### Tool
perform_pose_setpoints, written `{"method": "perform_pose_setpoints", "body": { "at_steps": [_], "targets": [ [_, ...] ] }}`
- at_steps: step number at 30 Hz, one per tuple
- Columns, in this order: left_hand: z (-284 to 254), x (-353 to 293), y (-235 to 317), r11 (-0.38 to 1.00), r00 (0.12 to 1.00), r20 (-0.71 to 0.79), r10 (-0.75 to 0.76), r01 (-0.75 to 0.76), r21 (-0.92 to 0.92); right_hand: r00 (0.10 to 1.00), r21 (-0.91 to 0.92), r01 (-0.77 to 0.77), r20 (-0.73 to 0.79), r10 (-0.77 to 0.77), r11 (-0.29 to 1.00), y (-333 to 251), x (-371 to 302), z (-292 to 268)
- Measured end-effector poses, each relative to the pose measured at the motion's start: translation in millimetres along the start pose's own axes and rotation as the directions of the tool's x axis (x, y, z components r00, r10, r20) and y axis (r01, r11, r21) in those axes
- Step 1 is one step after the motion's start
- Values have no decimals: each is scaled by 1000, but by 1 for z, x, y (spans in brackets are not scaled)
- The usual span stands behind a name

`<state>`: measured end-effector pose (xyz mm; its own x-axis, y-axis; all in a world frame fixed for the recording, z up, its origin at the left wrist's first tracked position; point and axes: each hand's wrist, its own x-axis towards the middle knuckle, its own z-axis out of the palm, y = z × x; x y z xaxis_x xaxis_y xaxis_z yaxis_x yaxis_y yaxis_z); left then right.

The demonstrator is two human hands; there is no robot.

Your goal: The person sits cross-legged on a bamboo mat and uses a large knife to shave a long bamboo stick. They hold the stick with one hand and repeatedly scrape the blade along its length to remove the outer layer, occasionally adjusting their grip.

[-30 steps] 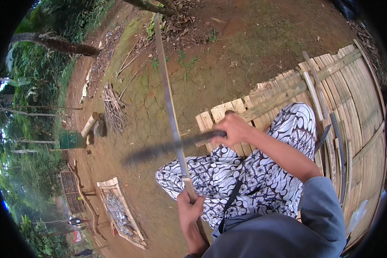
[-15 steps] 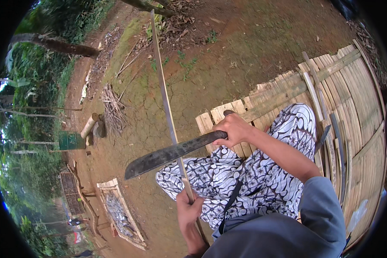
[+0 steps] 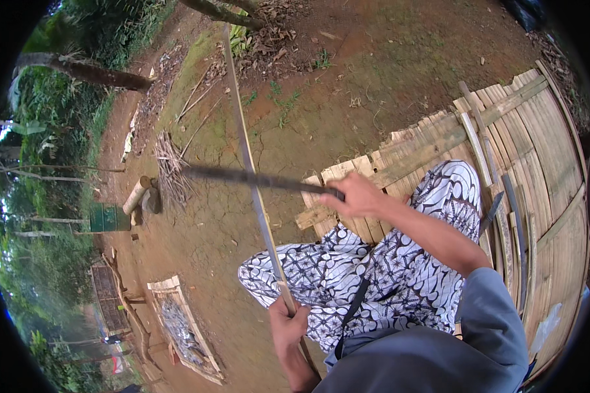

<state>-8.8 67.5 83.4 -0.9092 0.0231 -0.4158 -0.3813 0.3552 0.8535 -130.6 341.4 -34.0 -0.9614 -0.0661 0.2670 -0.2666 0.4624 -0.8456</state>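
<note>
My left hand (image 3: 288,327) is closed around the near end of a long, thin bamboo strip (image 3: 242,134). The strip slants away over my knee, its far end near a tree trunk at the top. My right hand (image 3: 353,195) grips the handle of a machete (image 3: 275,182). Its dark blade, smeared by motion, points left and crosses the strip beyond my knee; whether it touches the strip I cannot tell. Patterned black-and-white cloth (image 3: 400,262) covers my crossed legs.
I sit on a split-bamboo platform (image 3: 550,150). Several strips and another dark blade-like piece (image 3: 493,211) lie on its right. On the ground to the left are a stick pile (image 3: 170,171), a green drum (image 3: 106,217) and a framed tray (image 3: 206,357).
The machete has moved farther along the strip, away from my left hand, and its blade has turned from flat face to nearly edge-on. The strip's far end has shifted slightly left.
</note>
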Motion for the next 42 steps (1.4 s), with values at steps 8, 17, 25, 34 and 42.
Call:
{"method": "perform_pose_setpoints", "body": {
  "at_steps": [8, 17, 25, 34, 42],
  "targets": [
    [4, 9, -1, 983, 993, 51, 108, -114, 141, 918, -78, 395, 42, -393, 915, -15, -12, 9],
    [10, 6, 13, 999, 997, 67, 24, -26, 23, 909, -8, 417, 18, -416, 909, -26, -22, 15],
    [8, -2, 8, 989, 998, -36, -58, 62, 137, 1000, -190, 3, -12, -5, 982, 4, 5, -10],
    [-10, -10, -15, 969, 991, 67, 119, -131, 210, 1000, -87, 3, 8, -2, 996, 21, 18, -11],
    [-8, -12, -8, 992, 998, 65, 22, -30, 120, 946, -161, 323, 40, -321, 933, 0, -5, -1]
  ]
}}
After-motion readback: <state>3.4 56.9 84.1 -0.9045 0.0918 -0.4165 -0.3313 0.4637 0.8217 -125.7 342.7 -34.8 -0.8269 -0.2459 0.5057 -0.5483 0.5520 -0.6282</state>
